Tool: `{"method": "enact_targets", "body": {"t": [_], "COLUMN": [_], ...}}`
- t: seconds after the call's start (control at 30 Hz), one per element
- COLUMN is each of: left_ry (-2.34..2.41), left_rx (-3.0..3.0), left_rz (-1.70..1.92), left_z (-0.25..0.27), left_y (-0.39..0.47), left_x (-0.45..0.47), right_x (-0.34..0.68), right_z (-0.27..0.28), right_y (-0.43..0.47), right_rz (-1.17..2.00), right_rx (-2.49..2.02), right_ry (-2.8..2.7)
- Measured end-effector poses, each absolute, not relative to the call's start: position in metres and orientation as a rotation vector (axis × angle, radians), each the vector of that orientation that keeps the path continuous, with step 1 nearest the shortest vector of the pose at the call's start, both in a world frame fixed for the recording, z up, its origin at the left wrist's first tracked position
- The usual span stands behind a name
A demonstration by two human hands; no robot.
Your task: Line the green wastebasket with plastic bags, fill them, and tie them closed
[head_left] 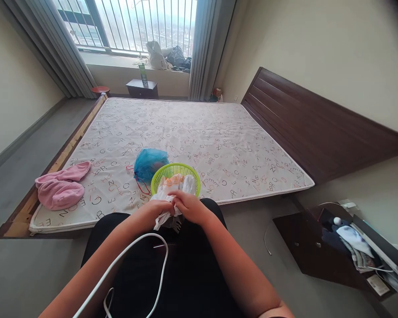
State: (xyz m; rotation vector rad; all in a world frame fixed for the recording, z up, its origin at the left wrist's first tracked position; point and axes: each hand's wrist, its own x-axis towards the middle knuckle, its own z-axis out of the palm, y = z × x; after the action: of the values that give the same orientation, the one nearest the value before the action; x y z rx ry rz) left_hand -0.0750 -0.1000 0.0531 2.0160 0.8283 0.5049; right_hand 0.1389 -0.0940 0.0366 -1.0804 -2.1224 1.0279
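White crumpled material (162, 219) is at the near side of the green basket (198, 182), where I have the left hand (161, 207) and right hand (190, 206) closed on it. From my distant post, 1 blue bag (149, 164) sits at the basket's far left, pink fabric (61, 194) well left.

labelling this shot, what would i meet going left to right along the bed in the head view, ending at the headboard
Pink cloth, blue bag, green basket, headboard.
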Motion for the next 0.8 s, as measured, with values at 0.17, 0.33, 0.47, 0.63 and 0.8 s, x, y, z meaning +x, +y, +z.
{"method": "enact_targets", "body": {"t": [0.17,0.33,0.47,0.63,0.8], "left_ry": [0.962,1.056,1.099,1.153,1.131], "left_rx": [2.235,2.301,2.254,2.125,2.078], "left_rz": [0.712,1.091,1.226,1.240,1.213], "left_z": [0.037,0.011,-0.003,-0.013,-0.017], "left_y": [-0.096,-0.106,-0.108,-0.103,-0.102], "left_x": [-0.079,-0.071,-0.070,-0.073,-0.070], "right_x": [0.129,0.121,0.117,0.117,0.128], "right_z": [0.008,0.000,-0.003,-0.006,-0.008], "right_y": [-0.078,-0.077,-0.080,-0.073,-0.061], "right_rz": [1.243,1.768,1.886,1.603,1.413], "right_rx": [-1.316,-1.052,-0.935,-0.961,-1.001], "right_ry": [-1.886,-1.373,-0.930,-0.684,-0.530]}}
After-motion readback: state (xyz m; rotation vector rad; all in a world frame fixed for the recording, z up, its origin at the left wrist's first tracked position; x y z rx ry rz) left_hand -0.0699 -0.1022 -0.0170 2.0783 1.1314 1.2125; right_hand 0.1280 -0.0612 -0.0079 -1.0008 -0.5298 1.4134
